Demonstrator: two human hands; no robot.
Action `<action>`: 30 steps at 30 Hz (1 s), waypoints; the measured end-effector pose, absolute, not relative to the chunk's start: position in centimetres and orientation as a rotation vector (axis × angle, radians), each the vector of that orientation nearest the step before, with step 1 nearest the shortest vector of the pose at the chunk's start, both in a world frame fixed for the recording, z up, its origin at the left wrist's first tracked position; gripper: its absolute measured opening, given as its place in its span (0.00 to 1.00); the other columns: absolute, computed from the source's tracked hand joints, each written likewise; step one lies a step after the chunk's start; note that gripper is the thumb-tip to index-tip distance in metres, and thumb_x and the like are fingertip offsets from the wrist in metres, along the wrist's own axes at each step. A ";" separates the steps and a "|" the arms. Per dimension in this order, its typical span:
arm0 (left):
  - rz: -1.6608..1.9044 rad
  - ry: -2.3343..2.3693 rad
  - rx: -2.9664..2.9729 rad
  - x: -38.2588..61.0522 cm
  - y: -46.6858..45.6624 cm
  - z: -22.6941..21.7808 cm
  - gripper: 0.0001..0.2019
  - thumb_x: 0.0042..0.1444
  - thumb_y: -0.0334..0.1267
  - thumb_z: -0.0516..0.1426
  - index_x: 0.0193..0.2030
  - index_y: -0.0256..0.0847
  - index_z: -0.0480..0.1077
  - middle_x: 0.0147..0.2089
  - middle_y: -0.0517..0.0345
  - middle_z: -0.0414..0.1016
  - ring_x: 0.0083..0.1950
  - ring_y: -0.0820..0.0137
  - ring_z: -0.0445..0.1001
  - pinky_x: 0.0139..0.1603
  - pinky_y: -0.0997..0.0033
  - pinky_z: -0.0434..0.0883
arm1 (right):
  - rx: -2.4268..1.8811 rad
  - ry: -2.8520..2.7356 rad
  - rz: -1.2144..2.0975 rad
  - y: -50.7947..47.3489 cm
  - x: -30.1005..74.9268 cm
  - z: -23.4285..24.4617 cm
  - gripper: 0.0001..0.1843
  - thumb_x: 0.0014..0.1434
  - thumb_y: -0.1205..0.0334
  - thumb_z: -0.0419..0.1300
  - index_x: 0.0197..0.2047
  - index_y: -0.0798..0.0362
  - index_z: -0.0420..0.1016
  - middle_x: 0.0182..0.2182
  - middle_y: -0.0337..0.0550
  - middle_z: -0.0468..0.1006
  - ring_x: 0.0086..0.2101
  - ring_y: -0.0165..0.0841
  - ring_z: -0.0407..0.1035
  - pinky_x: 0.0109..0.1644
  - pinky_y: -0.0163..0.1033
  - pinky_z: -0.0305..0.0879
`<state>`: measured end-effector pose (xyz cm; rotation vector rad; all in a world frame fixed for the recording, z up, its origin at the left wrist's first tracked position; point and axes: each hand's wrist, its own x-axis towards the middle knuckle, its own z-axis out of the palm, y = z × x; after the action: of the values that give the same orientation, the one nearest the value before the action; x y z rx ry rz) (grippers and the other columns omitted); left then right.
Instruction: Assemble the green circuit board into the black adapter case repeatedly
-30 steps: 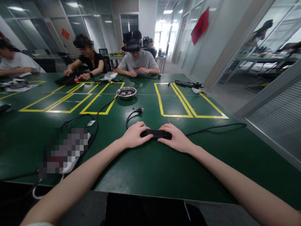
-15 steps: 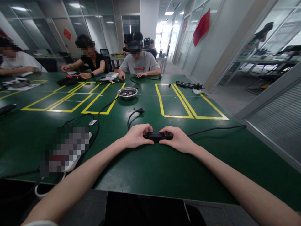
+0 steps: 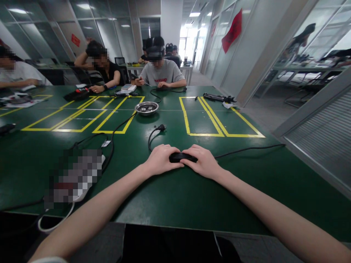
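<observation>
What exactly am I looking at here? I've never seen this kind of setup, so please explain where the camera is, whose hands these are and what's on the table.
There is no machine here. One camera, worn on a person's head, looks forward and down at that person's bare left hand and right hand. Together they grip a black elongated object; its ends are hidden by the fingers. On the green smooth-topped table beyond them lie a black plug on a curved cable and a round silver metal bowl holding small metallic pieces. Yellow tape rectangles mark the surface. Another person in a grey T-shirt sits across the table.
</observation>
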<state>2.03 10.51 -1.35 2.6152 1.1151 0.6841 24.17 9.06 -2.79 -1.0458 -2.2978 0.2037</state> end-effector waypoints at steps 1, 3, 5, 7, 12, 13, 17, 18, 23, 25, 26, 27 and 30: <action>0.662 1.132 2.628 2.1 10.6 -1.3 0.20 0.58 0.54 0.67 0.47 0.41 0.78 0.39 0.54 0.81 0.40 0.62 0.78 0.45 0.66 0.71 | -1.027 -2.305 0.192 9.1 24.1 -2.7 0.11 0.67 0.54 0.63 0.44 0.52 0.81 0.37 0.49 0.83 0.38 0.41 0.73 0.42 0.44 0.71; 0.634 1.132 2.628 2.0 10.8 -1.3 0.21 0.58 0.56 0.66 0.47 0.42 0.78 0.38 0.55 0.81 0.39 0.63 0.78 0.44 0.67 0.70 | -0.988 -2.324 0.215 9.1 24.2 -2.4 0.10 0.69 0.56 0.61 0.44 0.52 0.82 0.38 0.49 0.84 0.39 0.41 0.72 0.43 0.45 0.72; 0.633 1.117 2.606 1.8 11.0 -1.4 0.19 0.59 0.55 0.66 0.47 0.42 0.79 0.38 0.56 0.81 0.39 0.64 0.78 0.43 0.68 0.69 | -0.931 -2.358 0.291 9.2 24.4 -2.0 0.11 0.70 0.58 0.59 0.48 0.52 0.81 0.40 0.49 0.84 0.40 0.41 0.72 0.45 0.46 0.73; 0.647 1.115 2.578 1.6 11.2 -1.4 0.19 0.59 0.54 0.67 0.48 0.42 0.79 0.38 0.56 0.81 0.39 0.64 0.78 0.43 0.68 0.69 | -0.859 -2.402 0.387 9.3 24.8 -1.6 0.14 0.72 0.60 0.55 0.54 0.52 0.80 0.43 0.50 0.83 0.42 0.41 0.72 0.48 0.48 0.73; 0.609 0.979 2.463 0.9 11.4 -0.9 0.17 0.61 0.46 0.66 0.54 0.40 0.78 0.45 0.53 0.82 0.44 0.64 0.79 0.46 0.69 0.71 | -0.791 -2.453 0.574 9.4 26.0 -0.7 0.21 0.73 0.63 0.51 0.65 0.50 0.72 0.50 0.51 0.81 0.48 0.41 0.72 0.55 0.52 0.73; 0.584 0.929 2.428 0.6 11.5 -0.7 0.18 0.62 0.44 0.66 0.55 0.40 0.77 0.47 0.53 0.82 0.45 0.64 0.79 0.46 0.69 0.71 | -0.798 -2.455 0.599 9.4 26.1 -0.7 0.22 0.72 0.63 0.52 0.66 0.50 0.72 0.50 0.51 0.81 0.48 0.41 0.72 0.56 0.52 0.73; 0.525 0.839 2.363 0.0 11.7 -0.2 0.20 0.60 0.40 0.66 0.58 0.39 0.76 0.50 0.52 0.82 0.47 0.64 0.79 0.49 0.69 0.71 | -0.890 -2.434 0.625 9.4 26.2 -0.9 0.23 0.68 0.65 0.59 0.65 0.49 0.73 0.50 0.50 0.81 0.48 0.42 0.73 0.55 0.52 0.73; 0.524 0.845 2.373 -0.1 11.7 -0.2 0.20 0.59 0.40 0.67 0.58 0.40 0.76 0.49 0.52 0.82 0.47 0.64 0.79 0.49 0.68 0.71 | -0.927 -2.425 0.609 9.4 26.2 -1.1 0.24 0.66 0.66 0.61 0.64 0.49 0.73 0.50 0.50 0.81 0.48 0.42 0.74 0.55 0.51 0.73; 0.555 0.972 2.477 0.5 11.5 -0.7 0.20 0.55 0.38 0.69 0.55 0.42 0.76 0.46 0.54 0.82 0.45 0.62 0.78 0.48 0.66 0.72 | -1.042 -2.374 0.473 9.4 25.3 -1.7 0.22 0.59 0.67 0.67 0.57 0.48 0.77 0.50 0.47 0.82 0.48 0.43 0.76 0.55 0.51 0.73; 0.572 1.030 2.500 0.8 11.4 -1.1 0.19 0.55 0.39 0.69 0.53 0.42 0.76 0.45 0.55 0.82 0.45 0.62 0.78 0.47 0.65 0.72 | -1.058 -2.350 0.431 9.5 25.1 -1.9 0.20 0.58 0.67 0.69 0.54 0.48 0.78 0.47 0.47 0.83 0.46 0.43 0.77 0.53 0.50 0.74; 0.579 1.052 2.508 0.9 11.5 -1.2 0.18 0.55 0.39 0.69 0.52 0.42 0.76 0.44 0.56 0.81 0.44 0.62 0.78 0.47 0.65 0.72 | -1.065 -2.338 0.418 9.6 25.0 -2.0 0.19 0.57 0.66 0.69 0.53 0.48 0.79 0.46 0.47 0.84 0.45 0.43 0.77 0.51 0.49 0.74; 0.584 1.067 2.518 1.0 11.5 -1.4 0.18 0.55 0.41 0.70 0.51 0.42 0.76 0.44 0.56 0.81 0.44 0.61 0.78 0.46 0.65 0.72 | -1.069 -2.329 0.411 9.7 25.0 -2.2 0.18 0.58 0.66 0.69 0.52 0.49 0.79 0.45 0.47 0.84 0.44 0.42 0.77 0.50 0.49 0.74; 0.618 1.067 2.566 1.1 11.7 -1.8 0.19 0.56 0.44 0.69 0.53 0.42 0.75 0.44 0.55 0.81 0.45 0.61 0.79 0.46 0.64 0.74 | -1.055 -2.308 0.427 10.0 25.0 -2.5 0.16 0.61 0.63 0.67 0.53 0.49 0.79 0.45 0.48 0.84 0.43 0.43 0.77 0.49 0.49 0.74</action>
<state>1.05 11.70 -1.82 2.5663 1.0671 0.6179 24.95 9.96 -2.46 -1.0548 -2.3079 0.4271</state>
